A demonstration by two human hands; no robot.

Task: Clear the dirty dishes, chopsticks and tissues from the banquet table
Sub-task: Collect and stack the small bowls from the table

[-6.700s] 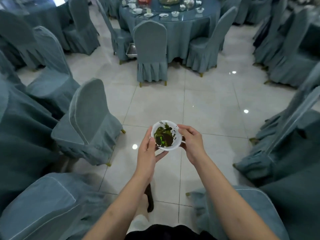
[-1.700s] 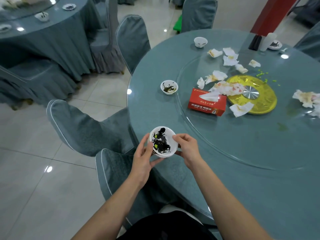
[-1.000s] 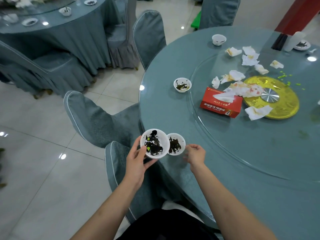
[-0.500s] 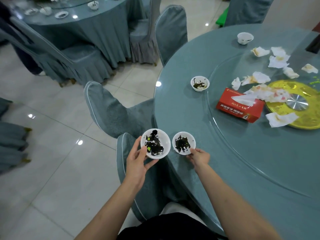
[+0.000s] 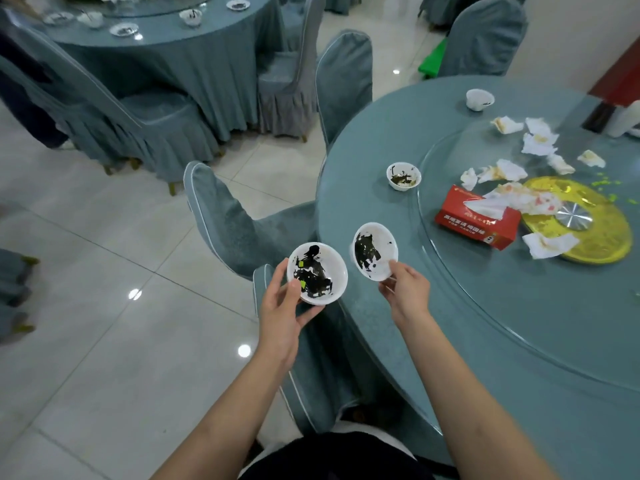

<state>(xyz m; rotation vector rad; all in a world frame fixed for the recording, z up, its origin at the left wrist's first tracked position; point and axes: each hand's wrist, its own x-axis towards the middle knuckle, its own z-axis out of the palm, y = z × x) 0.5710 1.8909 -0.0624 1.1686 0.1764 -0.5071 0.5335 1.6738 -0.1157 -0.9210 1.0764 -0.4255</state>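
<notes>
Left hand fingers cup soiled white bowl, level; right hand fingers pinch smaller bowl, mouth tilted leftward.

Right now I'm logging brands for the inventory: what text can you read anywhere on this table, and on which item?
Red tissue box: a row of white Chinese characters along its front side, too blurred to read.
Same box, top face: a smaller line of print, unreadable.
Nothing else shows any lettering.

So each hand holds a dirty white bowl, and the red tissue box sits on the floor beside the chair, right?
Not quite. The head view shows the red tissue box lying on the glass turntable of the banquet table, not on the floor. The rest holds: left hand and right hand each hold a dirty white bowl.
</notes>
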